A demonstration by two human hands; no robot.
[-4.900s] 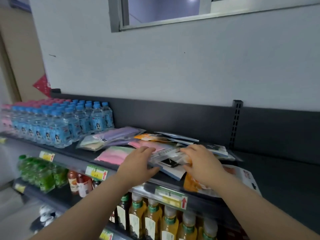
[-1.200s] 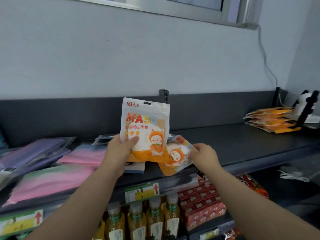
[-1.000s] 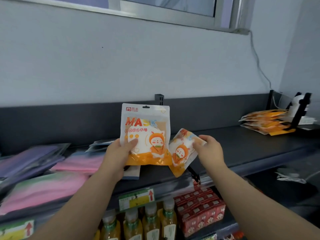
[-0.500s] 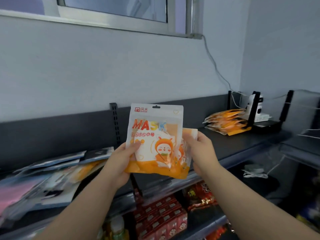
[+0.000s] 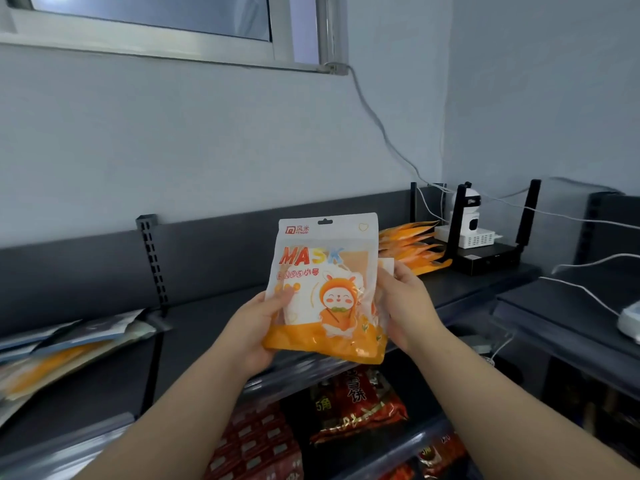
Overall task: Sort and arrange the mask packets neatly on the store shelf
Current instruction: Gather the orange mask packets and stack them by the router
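— Above the near edge of the dark shelf (image 5: 207,327), what is being held?
— An orange-and-white mask packet (image 5: 325,285) marked MASK is held upright, its front turned to the camera. Its left edge is gripped by the left hand (image 5: 254,327), with the thumb laid on the front. Its right edge is gripped by the right hand (image 5: 405,306), with the fingers curled round it.
— Is anything seen behind it?
— A white corner of a second packet (image 5: 387,264) is seen just behind, at the right hand's fingertips; how it is held cannot be told.
— Where are the others kept?
— A stack of orange packets (image 5: 412,244) is laid far right on the shelf, beside a black router (image 5: 485,258). A loose, blurred pile (image 5: 69,344) is spread at the left.
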